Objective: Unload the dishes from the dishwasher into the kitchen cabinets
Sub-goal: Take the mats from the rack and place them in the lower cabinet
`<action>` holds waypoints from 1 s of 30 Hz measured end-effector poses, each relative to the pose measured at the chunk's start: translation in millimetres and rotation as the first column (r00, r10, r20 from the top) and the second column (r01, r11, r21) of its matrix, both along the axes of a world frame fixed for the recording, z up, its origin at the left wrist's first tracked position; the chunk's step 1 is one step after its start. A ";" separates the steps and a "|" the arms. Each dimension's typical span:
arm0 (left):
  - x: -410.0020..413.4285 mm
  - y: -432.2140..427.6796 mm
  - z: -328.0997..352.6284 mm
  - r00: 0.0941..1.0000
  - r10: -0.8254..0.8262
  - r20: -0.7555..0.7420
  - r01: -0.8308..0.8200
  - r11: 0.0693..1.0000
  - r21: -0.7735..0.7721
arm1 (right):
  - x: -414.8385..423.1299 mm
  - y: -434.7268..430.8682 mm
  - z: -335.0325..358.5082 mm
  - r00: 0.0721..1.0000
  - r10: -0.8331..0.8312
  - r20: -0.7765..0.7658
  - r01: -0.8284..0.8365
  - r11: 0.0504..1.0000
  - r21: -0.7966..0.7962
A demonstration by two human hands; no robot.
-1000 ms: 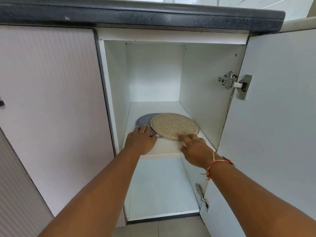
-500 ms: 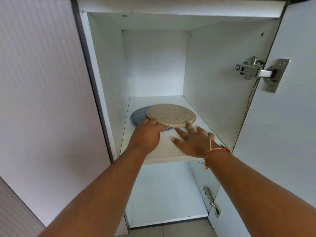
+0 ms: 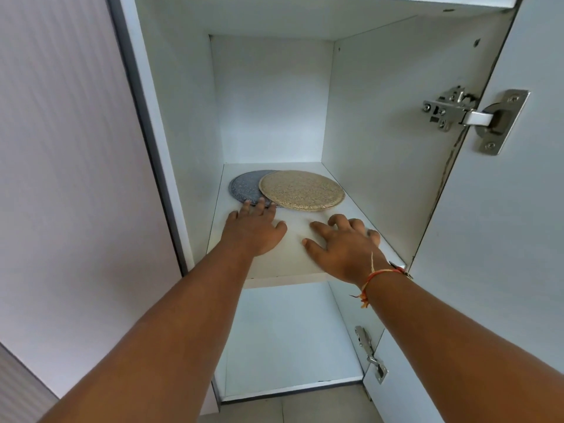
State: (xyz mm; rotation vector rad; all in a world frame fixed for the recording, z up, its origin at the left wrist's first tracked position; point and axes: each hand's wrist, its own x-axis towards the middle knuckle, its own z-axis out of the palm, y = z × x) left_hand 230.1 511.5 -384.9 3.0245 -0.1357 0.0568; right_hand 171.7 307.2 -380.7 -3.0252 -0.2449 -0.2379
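Two round speckled plates lie on the middle shelf [image 3: 293,257] of an open white cabinet. The beige plate [image 3: 302,190] overlaps the right side of the grey plate [image 3: 245,186]. My left hand [image 3: 253,230] lies flat on the shelf, its fingertips touching the grey plate's near edge. My right hand [image 3: 345,242] hovers over the shelf just in front of the beige plate, fingers spread and loosely bent, holding nothing and apart from the plate.
The cabinet door [image 3: 503,209] stands open on the right, with a metal hinge [image 3: 470,114] up high and another hinge [image 3: 370,355] low down. A closed white door [image 3: 67,178] is on the left. Below the shelf is the cabinet's bottom compartment [image 3: 290,340].
Both plates have been pushed further back on the shelf. My right hand has come off the beige plate and drawn back; my left hand has flattened out. The view has moved closer.
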 end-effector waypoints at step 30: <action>-100.6 -34.8 -10.0 0.991 -0.102 0.089 0.098 0.994 0.059 | 2.6 -1.9 0.5 1.000 0.020 -0.013 -0.020 0.999 0.025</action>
